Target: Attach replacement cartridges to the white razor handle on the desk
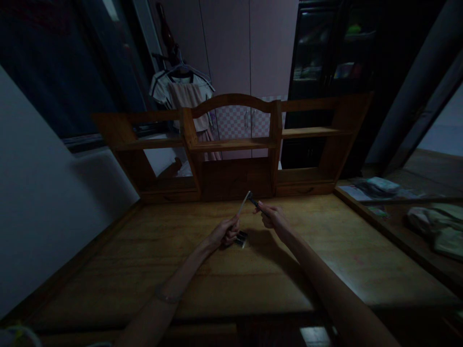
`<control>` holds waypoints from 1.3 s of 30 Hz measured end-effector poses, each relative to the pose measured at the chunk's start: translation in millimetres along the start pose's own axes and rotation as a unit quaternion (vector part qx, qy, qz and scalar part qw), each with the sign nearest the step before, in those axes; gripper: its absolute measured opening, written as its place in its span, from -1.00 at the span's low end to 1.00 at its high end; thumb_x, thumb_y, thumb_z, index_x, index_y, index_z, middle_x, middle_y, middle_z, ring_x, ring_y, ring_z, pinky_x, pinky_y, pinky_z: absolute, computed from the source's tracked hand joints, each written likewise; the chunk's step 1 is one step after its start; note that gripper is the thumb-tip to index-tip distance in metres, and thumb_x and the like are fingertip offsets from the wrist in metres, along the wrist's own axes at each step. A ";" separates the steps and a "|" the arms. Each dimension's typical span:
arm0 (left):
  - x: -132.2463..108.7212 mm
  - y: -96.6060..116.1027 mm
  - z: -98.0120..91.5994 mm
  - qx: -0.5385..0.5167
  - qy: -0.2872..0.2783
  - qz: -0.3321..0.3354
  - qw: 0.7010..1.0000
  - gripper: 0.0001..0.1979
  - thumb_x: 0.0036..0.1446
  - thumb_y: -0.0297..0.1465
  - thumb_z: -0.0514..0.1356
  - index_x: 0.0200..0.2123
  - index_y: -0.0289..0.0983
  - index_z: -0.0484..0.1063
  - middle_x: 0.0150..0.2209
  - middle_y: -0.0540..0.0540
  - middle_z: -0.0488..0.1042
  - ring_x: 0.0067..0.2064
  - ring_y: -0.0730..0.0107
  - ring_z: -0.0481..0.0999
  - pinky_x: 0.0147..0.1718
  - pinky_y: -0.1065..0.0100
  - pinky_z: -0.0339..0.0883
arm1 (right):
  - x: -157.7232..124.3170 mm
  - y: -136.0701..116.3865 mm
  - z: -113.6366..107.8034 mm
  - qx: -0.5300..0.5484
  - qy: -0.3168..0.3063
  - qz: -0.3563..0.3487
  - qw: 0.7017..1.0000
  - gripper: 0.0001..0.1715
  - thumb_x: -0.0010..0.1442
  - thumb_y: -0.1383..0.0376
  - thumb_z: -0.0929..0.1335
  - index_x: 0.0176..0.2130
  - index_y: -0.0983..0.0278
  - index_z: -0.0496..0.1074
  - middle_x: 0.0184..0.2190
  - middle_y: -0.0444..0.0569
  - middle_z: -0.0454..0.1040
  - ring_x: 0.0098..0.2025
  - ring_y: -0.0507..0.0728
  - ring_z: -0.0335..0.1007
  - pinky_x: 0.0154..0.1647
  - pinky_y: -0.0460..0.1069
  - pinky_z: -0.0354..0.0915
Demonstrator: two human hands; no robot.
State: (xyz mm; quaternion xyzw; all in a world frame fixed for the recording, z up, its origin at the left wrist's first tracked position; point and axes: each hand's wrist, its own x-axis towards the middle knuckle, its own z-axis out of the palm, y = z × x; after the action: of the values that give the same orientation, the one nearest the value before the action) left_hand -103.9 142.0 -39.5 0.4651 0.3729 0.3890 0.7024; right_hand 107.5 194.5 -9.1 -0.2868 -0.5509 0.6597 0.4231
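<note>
My left hand (227, 232) is closed round the lower end of a slim pale stick (243, 205), which slants up and away to the right. In my right hand (272, 216) is a slim dark-handled tool (254, 201), gripped with the fingers bent round its near end. The tool's small head meets or nearly meets the stick's upper tip; whether they touch I cannot tell. A small dark, shiny object (241, 238) with a pale edge lies on the wooden desk (202, 274), just right of my left hand. Dim light hides the exact kind of each item.
A wooden shelf unit (231, 144) stands along the desk's far edge. Behind it, clothes (186, 94) hang by a pale cupboard (231, 38). Bags and a light cloth bundle (439, 226) lie on a lower surface at the right. A pale wall (32, 202) borders the left.
</note>
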 end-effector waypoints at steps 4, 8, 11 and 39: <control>1.9 -1.2 -2.3 0.028 0.029 0.006 0.999 -0.49 0.09 0.08 0.04 -0.57 -0.23 0.06 -0.74 0.21 -0.06 -0.76 0.68 -0.19 -0.82 0.56 -0.27 | 0.5 -0.7 0.4 -0.051 0.042 -0.021 0.998 -0.46 0.07 -0.09 0.35 -0.39 0.36 0.46 -0.70 -0.31 -0.11 -0.69 -0.11 -0.26 -0.70 -0.13 -0.27; 4.6 -4.8 -6.1 0.053 0.074 0.014 0.996 -0.49 0.07 0.10 0.05 -0.56 -0.22 0.06 -0.74 0.21 -0.06 -0.77 0.68 -0.15 -0.82 0.57 -0.27 | 1.8 0.6 -0.6 -0.130 0.082 -0.060 0.986 -0.44 0.08 -0.12 0.33 -0.37 0.35 0.50 -0.71 -0.29 -0.10 -0.70 -0.09 -0.21 -0.70 -0.12 -0.24; 5.0 -6.2 -8.0 0.075 0.095 0.008 0.993 -0.48 0.05 0.11 0.05 -0.55 -0.22 0.08 -0.74 0.21 -0.04 -0.78 0.67 -0.12 -0.82 0.56 -0.27 | 2.6 2.5 -2.6 -0.178 0.104 -0.084 0.975 -0.42 0.09 -0.13 0.31 -0.37 0.35 0.51 -0.72 -0.27 -0.08 -0.69 -0.08 -0.17 -0.69 -0.11 -0.23; 4.4 -4.0 -12.9 0.038 0.021 -0.028 0.999 -0.49 0.09 0.10 0.02 -0.56 -0.22 0.08 -0.74 0.21 -0.10 -0.76 0.66 -0.21 -0.83 0.55 -0.32 | 1.1 3.1 -1.3 -0.099 0.085 -0.048 0.990 -0.45 0.07 -0.09 0.35 -0.36 0.37 0.49 -0.71 -0.30 -0.10 -0.69 -0.10 -0.22 -0.70 -0.13 -0.24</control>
State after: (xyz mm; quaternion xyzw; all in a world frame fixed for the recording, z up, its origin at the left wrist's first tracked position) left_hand -112.7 149.6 -47.7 0.4723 0.4153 0.3644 0.6867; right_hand 107.4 196.0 -12.3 -0.3557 -0.5884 0.5544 0.4690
